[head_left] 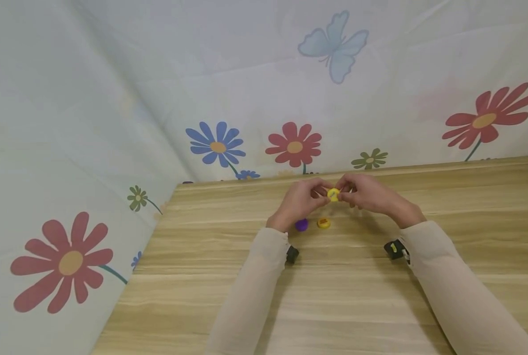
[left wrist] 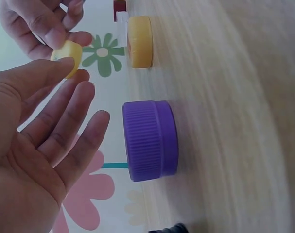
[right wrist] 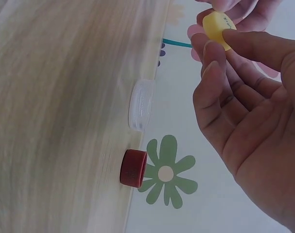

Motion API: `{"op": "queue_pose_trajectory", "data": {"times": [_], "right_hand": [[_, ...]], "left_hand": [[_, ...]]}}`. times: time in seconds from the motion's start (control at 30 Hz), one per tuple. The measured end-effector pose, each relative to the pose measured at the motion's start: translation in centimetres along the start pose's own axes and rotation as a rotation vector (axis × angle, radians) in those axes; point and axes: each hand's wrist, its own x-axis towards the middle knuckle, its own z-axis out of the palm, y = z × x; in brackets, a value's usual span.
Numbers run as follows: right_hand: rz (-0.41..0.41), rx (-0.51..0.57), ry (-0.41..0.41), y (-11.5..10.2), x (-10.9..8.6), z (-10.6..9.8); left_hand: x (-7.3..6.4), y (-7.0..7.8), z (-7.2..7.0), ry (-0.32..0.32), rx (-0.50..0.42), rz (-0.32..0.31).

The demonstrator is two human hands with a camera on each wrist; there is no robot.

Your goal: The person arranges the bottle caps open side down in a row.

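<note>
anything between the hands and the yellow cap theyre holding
Nothing visible: the left hand and right hand both pinch the held yellow cap directly. The purple cap rests on the table, apart from it.

Left hand (left wrist: 33,158) and right hand (left wrist: 38,22) both pinch a yellow cap (left wrist: 71,51), chunky purple cap (left wrist: 148,141) sitting on the table (left wrist: 220,121).

"What's the counter (head_left: 357,305) like?"

"Wood-grained, with pale and brown streaks running left to right."

"And what lies on it?"

"A ribbed purple cap (head_left: 301,225), flat on the wood, with a yellow cap (head_left: 323,223) just to its right, apart from it; that one has reddish marking on top."

"Any others?"

"Yes, the right wrist view shows a clear ribbed cap (right wrist: 141,105) and, just right of it, a dark red cap (right wrist: 133,168)."
</note>
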Motion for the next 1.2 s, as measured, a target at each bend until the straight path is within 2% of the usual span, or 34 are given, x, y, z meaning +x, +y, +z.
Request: {"op": "queue_pose_trajectory", "data": {"times": [0.5,0.8,1.03,1.2], "right_hand": [[0.013,0.021,-0.014,-0.15,-0.19,-0.21],[-0.034,-0.038,-0.021,0.19,-0.31,-0.32],[-0.057,-0.057,-0.042,0.46,-0.17,-0.24],[-0.056,-0.072,-0.098,0.67,-0.2,-0.14]], "left_hand": [[0.0,0.11,0.15,-0.006,0.039,0.003],[0.02,0.16,0.45,-0.018,0.041,0.017],[-0.1,0.2,0.64,-0.062,0.02,-0.003],[-0.22,0.39,0.8,-0.138,0.051,-0.054]]}}
